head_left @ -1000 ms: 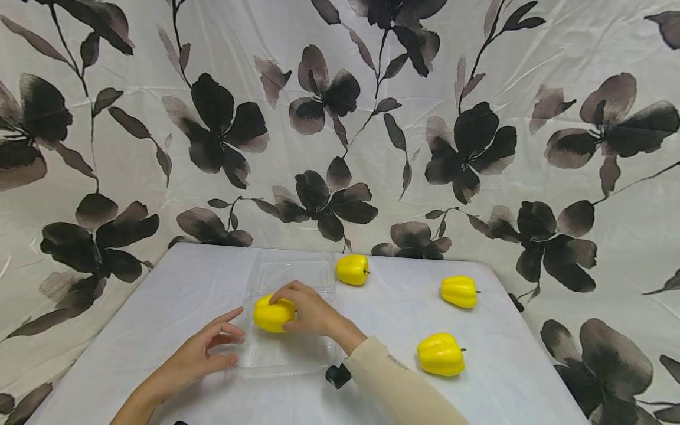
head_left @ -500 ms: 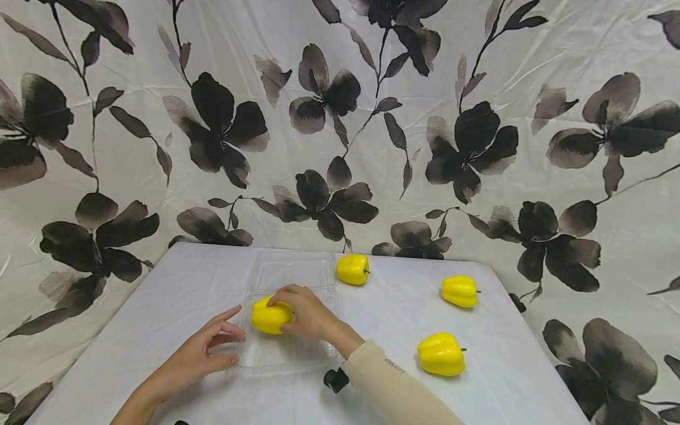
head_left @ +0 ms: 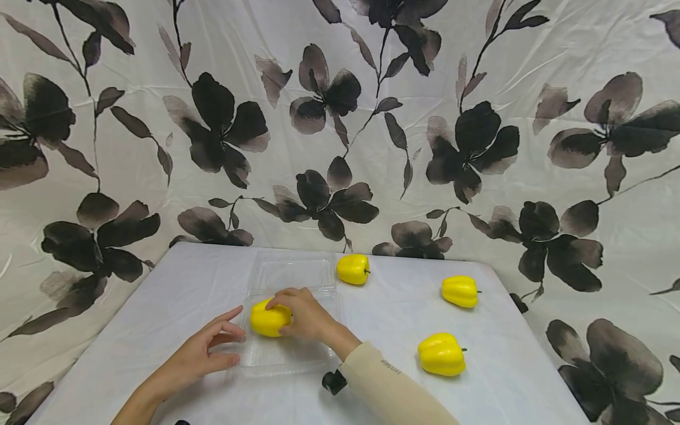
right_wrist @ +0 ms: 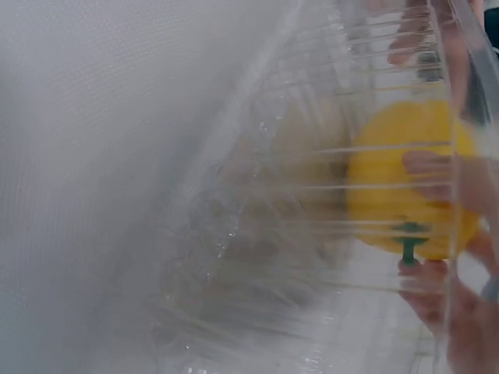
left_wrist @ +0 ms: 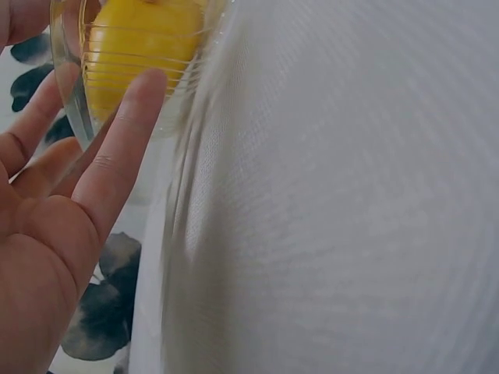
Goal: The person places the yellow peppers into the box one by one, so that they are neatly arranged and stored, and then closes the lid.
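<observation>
My right hand (head_left: 307, 316) grips a yellow bell pepper (head_left: 264, 319) from its right side, inside the left part of a clear plastic clamshell container (head_left: 289, 361). The container's lid (head_left: 295, 273) lies folded back on the far side. Seen through the ribbed wall in the right wrist view, the pepper (right_wrist: 382, 175) shows a green stem, with fingers around it. At the container's left side my left hand (head_left: 204, 353) has its fingers extended and holds nothing. In the left wrist view, the left hand (left_wrist: 70, 210) has fingers by the clear wall, in front of the pepper (left_wrist: 140, 51).
Three more yellow peppers lie on the white-covered table (head_left: 382, 389): one by the lid (head_left: 353, 269), one far right (head_left: 460, 291) and one nearer right (head_left: 441, 354). A floral curtain (head_left: 340, 118) hangs behind. A black object (head_left: 334, 382) shows by the right sleeve.
The right hand and its pepper have shifted slightly left and nearer within the container. My left hand and the other peppers stay in place.
</observation>
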A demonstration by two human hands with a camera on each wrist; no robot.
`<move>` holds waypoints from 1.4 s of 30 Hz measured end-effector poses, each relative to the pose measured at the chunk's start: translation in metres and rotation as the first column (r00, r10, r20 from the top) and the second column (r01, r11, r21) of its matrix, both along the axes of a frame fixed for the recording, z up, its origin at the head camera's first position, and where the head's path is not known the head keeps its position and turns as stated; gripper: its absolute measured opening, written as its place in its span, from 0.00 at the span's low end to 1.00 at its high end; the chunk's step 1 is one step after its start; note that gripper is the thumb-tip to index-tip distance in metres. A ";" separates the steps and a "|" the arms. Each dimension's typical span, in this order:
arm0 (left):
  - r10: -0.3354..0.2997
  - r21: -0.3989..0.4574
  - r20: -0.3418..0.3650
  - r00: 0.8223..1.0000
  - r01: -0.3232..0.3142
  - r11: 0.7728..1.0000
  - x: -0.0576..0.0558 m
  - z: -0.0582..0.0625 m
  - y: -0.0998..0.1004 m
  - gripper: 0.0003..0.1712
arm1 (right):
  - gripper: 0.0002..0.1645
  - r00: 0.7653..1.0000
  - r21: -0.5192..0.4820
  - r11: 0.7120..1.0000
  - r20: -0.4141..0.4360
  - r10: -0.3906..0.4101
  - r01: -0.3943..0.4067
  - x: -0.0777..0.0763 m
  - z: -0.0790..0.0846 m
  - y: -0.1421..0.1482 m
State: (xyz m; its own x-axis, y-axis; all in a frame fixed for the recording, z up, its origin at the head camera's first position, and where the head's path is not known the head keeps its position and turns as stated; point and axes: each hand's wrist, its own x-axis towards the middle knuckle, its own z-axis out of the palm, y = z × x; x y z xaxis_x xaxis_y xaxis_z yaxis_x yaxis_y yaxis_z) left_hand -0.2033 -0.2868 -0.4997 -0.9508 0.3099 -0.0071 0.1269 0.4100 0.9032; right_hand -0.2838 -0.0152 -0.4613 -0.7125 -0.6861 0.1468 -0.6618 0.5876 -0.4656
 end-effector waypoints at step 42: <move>-0.008 0.008 0.011 1.000 0.008 1.000 -0.001 0.003 0.001 0.24 | 0.28 1.000 0.033 0.999 -0.001 -0.024 0.024 0.000 -0.001 -0.003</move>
